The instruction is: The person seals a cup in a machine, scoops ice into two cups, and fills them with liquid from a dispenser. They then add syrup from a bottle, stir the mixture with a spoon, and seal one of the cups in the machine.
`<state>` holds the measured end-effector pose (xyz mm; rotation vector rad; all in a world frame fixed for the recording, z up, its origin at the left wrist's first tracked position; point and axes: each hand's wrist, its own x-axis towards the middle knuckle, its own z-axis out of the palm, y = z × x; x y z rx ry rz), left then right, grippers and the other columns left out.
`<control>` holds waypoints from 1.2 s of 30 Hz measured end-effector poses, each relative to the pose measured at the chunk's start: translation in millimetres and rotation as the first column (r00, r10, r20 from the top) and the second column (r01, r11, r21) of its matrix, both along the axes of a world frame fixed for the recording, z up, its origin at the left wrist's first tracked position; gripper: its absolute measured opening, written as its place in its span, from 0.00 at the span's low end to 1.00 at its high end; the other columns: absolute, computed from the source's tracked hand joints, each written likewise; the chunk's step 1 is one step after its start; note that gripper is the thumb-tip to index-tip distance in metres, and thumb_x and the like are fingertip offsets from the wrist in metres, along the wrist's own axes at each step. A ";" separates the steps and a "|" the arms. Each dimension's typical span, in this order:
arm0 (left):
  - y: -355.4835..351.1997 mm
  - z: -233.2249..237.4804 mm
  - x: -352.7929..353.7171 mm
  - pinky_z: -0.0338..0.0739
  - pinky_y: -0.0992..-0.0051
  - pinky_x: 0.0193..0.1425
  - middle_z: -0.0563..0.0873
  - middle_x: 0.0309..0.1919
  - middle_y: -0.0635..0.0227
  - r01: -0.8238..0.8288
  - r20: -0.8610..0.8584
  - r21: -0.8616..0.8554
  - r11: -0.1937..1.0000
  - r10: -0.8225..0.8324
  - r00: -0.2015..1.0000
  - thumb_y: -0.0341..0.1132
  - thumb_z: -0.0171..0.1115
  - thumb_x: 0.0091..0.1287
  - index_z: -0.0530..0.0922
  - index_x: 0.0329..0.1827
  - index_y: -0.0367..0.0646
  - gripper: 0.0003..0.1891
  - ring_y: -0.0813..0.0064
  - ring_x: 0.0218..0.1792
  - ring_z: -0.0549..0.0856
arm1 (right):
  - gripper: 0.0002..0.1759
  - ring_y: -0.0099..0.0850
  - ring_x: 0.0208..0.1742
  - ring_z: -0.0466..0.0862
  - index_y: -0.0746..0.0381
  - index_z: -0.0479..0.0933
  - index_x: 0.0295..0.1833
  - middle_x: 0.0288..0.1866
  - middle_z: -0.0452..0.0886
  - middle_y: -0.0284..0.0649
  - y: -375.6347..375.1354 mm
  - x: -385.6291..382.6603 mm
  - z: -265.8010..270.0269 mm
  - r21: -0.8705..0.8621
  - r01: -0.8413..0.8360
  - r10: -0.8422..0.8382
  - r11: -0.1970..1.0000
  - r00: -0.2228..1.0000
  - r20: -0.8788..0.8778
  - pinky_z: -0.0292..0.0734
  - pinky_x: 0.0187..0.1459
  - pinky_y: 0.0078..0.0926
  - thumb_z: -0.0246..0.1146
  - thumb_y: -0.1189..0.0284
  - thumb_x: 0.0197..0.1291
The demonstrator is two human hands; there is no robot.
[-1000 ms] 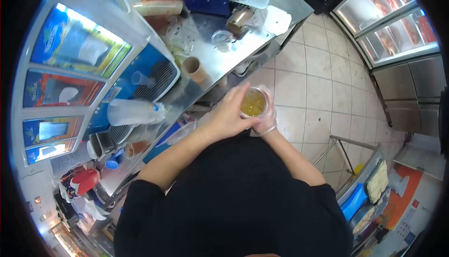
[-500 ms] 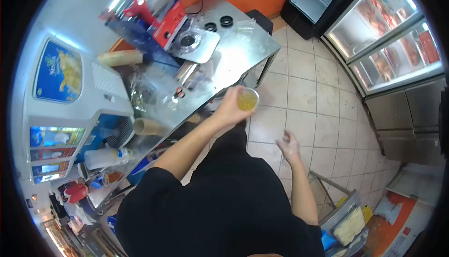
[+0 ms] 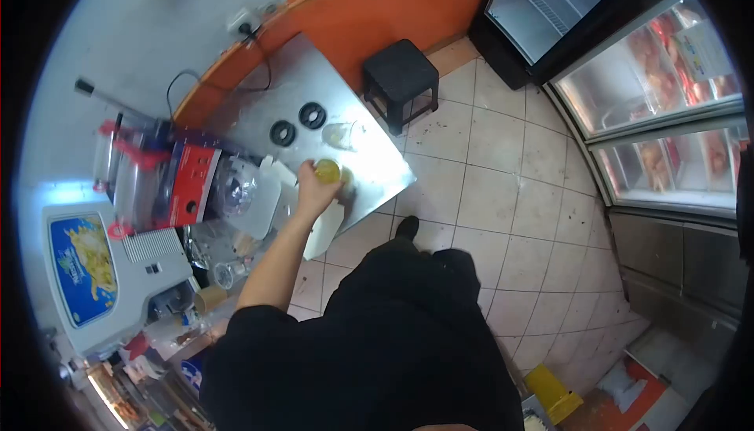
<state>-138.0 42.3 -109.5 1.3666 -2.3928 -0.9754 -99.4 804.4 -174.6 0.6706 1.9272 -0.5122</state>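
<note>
My left hand [image 3: 312, 193] is wrapped around a clear cup of yellow liquid [image 3: 327, 170], held over the steel table [image 3: 377, 166]. Just beyond the cup lies an empty clear plastic cup [image 3: 339, 135]. Two black rings [image 3: 312, 115] rest on the tabletop farther back. Beside my wrist are white containers [image 3: 323, 228], partly covered by my forearm. My right hand is out of the frame.
A red and blue machine [image 3: 188, 184] stands left on the table, near a white slush machine [image 3: 102, 266]. A black stool [image 3: 400, 78] sits past the table's far corner. Glass-door fridges [image 3: 660, 85] line the right side of the tiled floor [image 3: 487, 195].
My left hand has carried the cup from beside the table's edge to over its top. My right hand has dropped out of view. The whole view has shifted toward the table's far end.
</note>
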 end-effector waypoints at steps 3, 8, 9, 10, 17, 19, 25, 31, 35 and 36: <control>0.9 31.0 -12.2 0.74 0.56 0.73 0.77 0.66 0.38 -0.051 0.208 0.051 0.997 0.039 0.977 0.47 0.88 0.45 0.67 0.71 0.25 0.55 0.44 0.68 0.78 | 0.30 0.46 0.72 0.80 0.59 0.80 0.71 0.73 0.79 0.50 -19.5 -79.2 -8.2 -0.068 0.114 -0.118 0.991 0.991 -0.066 0.77 0.69 0.43 0.55 0.52 0.74; -35.0 129.3 -61.7 0.75 0.53 0.72 0.82 0.64 0.42 0.172 0.495 -0.130 0.976 -0.086 0.865 0.48 0.85 0.52 0.72 0.72 0.32 0.48 0.42 0.66 0.81 | 0.32 0.47 0.70 0.81 0.60 0.79 0.71 0.72 0.80 0.53 -17.8 -217.2 -49.8 -0.076 0.100 -0.109 0.992 0.986 -0.124 0.77 0.68 0.44 0.54 0.49 0.75; -33.5 163.6 -109.1 0.75 0.53 0.72 0.82 0.64 0.42 0.102 0.563 -0.167 0.981 0.010 0.826 0.48 0.82 0.56 0.73 0.71 0.31 0.44 0.43 0.66 0.81 | 0.33 0.48 0.70 0.81 0.60 0.78 0.72 0.72 0.80 0.53 -8.6 -248.6 -67.5 -0.071 0.096 -0.105 0.993 0.986 -0.133 0.77 0.68 0.44 0.53 0.48 0.75; -32.5 191.0 -153.9 0.75 0.53 0.72 0.83 0.63 0.41 0.027 0.619 -0.213 0.977 0.113 0.777 0.47 0.79 0.60 0.74 0.70 0.31 0.40 0.43 0.67 0.81 | 0.33 0.48 0.69 0.82 0.61 0.78 0.72 0.71 0.80 0.54 12.8 -283.0 -99.9 -0.076 0.105 -0.115 0.991 0.983 -0.141 0.77 0.67 0.45 0.53 0.48 0.75; -81.4 205.3 -496.7 0.79 0.66 0.68 0.88 0.60 0.50 0.377 -0.271 0.078 0.923 -0.344 0.899 0.43 0.65 0.77 0.80 0.66 0.34 0.23 0.62 0.63 0.86 | 0.28 0.51 0.68 0.82 0.68 0.74 0.70 0.68 0.81 0.57 -169.0 -764.9 -7.3 0.250 -0.344 0.419 0.905 0.618 -0.665 0.77 0.69 0.47 0.63 0.63 0.72; -84.7 194.4 -590.9 0.80 0.66 0.65 0.88 0.58 0.54 0.423 -0.340 0.109 0.900 -0.366 0.866 0.43 0.62 0.79 0.79 0.66 0.32 0.23 0.65 0.60 0.86 | 0.30 0.45 0.73 0.79 0.67 0.71 0.75 0.72 0.79 0.55 -273.2 -882.5 84.2 -0.158 -0.275 -0.059 0.948 0.335 -0.940 0.72 0.74 0.39 0.65 0.72 0.71; -130.4 179.1 -849.7 0.79 0.69 0.56 0.85 0.56 0.62 0.453 -0.530 0.232 0.861 -0.279 0.801 0.52 0.52 0.84 0.74 0.72 0.37 0.28 0.70 0.57 0.84 | 0.41 0.51 0.85 0.61 0.67 0.53 0.85 0.85 0.59 0.57 -497.6 -1047.8 355.2 -0.056 -0.381 -0.264 0.923 -0.520 -0.812 0.56 0.83 0.45 0.63 0.65 0.75; -187.9 178.7 -1101.5 0.67 0.59 0.77 0.77 0.70 0.41 0.258 -0.741 0.150 0.954 -0.065 0.668 0.52 0.53 0.82 0.71 0.72 0.28 0.32 0.50 0.72 0.75 | 0.40 0.59 0.84 0.60 0.71 0.51 0.85 0.84 0.57 0.66 -589.1 -1122.5 367.3 -0.252 0.004 -0.185 0.968 -0.667 -0.721 0.52 0.83 0.48 0.55 0.64 0.76; -194.2 158.5 -1158.8 0.63 0.53 0.78 0.74 0.70 0.37 -0.026 -0.762 0.048 0.998 0.054 0.646 0.55 0.48 0.83 0.71 0.71 0.26 0.35 0.40 0.71 0.72 | 0.40 0.58 0.76 0.72 0.72 0.53 0.83 0.79 0.66 0.66 -600.0 -1132.5 356.5 -0.328 0.039 -0.194 0.944 -0.737 -0.647 0.67 0.76 0.47 0.53 0.55 0.80; -197.7 155.7 -1162.1 0.64 0.53 0.78 0.75 0.68 0.37 -0.062 -0.766 0.045 0.997 0.074 0.638 0.56 0.46 0.83 0.71 0.71 0.26 0.35 0.40 0.71 0.73 | 0.41 0.57 0.73 0.76 0.72 0.54 0.83 0.77 0.68 0.66 -603.5 -1130.8 359.0 -0.348 0.008 -0.221 0.938 -0.759 -0.612 0.72 0.72 0.46 0.51 0.51 0.81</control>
